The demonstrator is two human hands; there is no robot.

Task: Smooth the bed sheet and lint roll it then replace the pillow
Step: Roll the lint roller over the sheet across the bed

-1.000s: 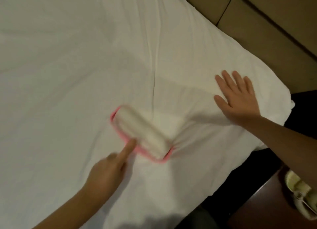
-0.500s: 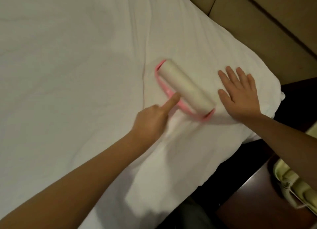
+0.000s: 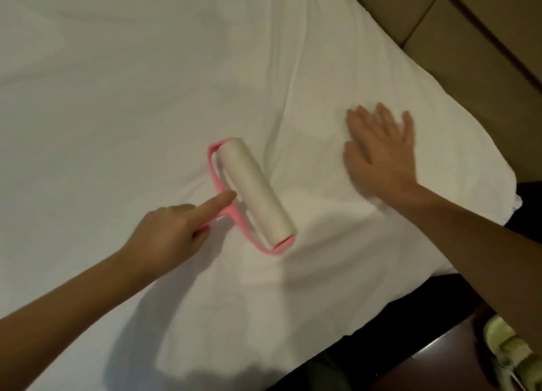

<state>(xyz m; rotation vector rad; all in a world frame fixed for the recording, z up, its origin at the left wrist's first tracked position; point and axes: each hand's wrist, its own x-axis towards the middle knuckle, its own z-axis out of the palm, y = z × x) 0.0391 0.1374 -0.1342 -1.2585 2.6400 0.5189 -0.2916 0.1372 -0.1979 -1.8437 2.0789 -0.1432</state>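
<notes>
A white bed sheet covers the bed and shows a long crease running down its middle. On it lies a pink lint roller with a white roll, near the centre. My left hand grips the roller's pink handle, with the index finger stretched along the frame toward the roll. My right hand lies flat on the sheet to the right of the roller, fingers spread, near the bed's corner. No pillow is in view.
A tan padded headboard runs along the upper right. The bed's corner ends at the right edge, with a dark floor below it. A pale green and white object sits at the bottom right.
The roller was pushed up toward my right hand, then pulled back down-left to the sheet's middle. My right hand stayed flat on the sheet near the corner.
</notes>
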